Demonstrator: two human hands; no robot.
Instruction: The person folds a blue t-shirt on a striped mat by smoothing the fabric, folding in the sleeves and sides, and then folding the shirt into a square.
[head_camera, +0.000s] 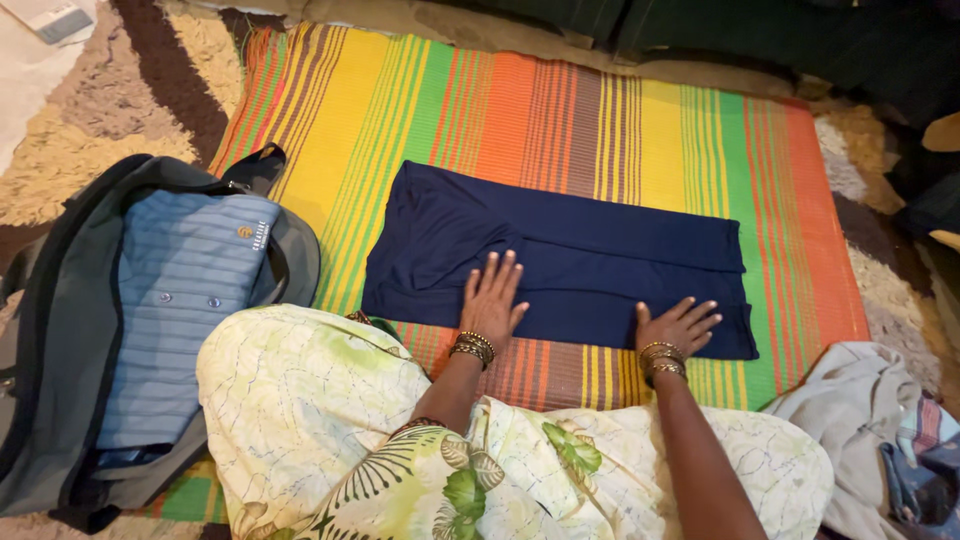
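The folded navy garment (560, 260) lay flat on the striped mat (620, 120), its long axis running from nine o'clock to three o'clock across the view, slightly tilted so the three o'clock end sat a little lower in the picture. Both hands rested on its near edge, at the six o'clock side of the cloth.

The left hand (492, 298) was spread flat, fingers open and pointing toward twelve o'clock, palm pressed on the fabric just left of the garment's middle. It gripped nothing; the grip was fully open and only bore down on the cloth. The right hand (677, 327) lay likewise flat and open, fingers fanned toward one o'clock, near the garment's three o'clock end and close to its lower corner. It too held nothing, only touching the surface.

So the cloth stretched away from both hands toward twelve o'clock, with more of its length lying toward nine o'clock beyond the left hand than toward three o'clock beyond the right. The left hand was the nearer one to the nine o'clock end, which lay well apart from both; the right hand was the nearer one to the three o'clock end.

An open grey bag (60, 330) with a folded blue striped shirt (180, 300) inside lay at nine o'clock, off the mat's edge. A pale crumpled cloth (850, 410) sat at four o'clock.
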